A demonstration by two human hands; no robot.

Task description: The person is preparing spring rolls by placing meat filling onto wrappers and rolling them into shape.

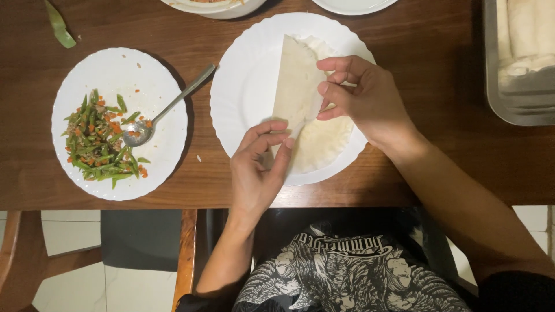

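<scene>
Head view, wooden tabletop. Spring roll wrapper lies on white scalloped plate at centre, w/ its left side folded over toward the middle; straight fold edge runs top to bottom.

Left hand: thumb + fingers pinching the wrapper's lower folded edge, near plate's bottom rim. Grasping the wrapper, not clenched.

Right hand: fingers curled, tips pinching the wrapper approx. mid-sheet, right of the fold. Also grasping the wrapper.

Left of centre plate, apart from it: 2nd white plate w/ filling of chopped green beans + orange carrot bits, heaped on its left half. Metal spoon rests in it, bowl by the filling, handle over the rim pointing up-right.

Top-left: single green bean piece on the tabletop. Right edge: metal tray holding pale rolled wrappers. Top edge: two more white dishes, partly cut off.
</scene>
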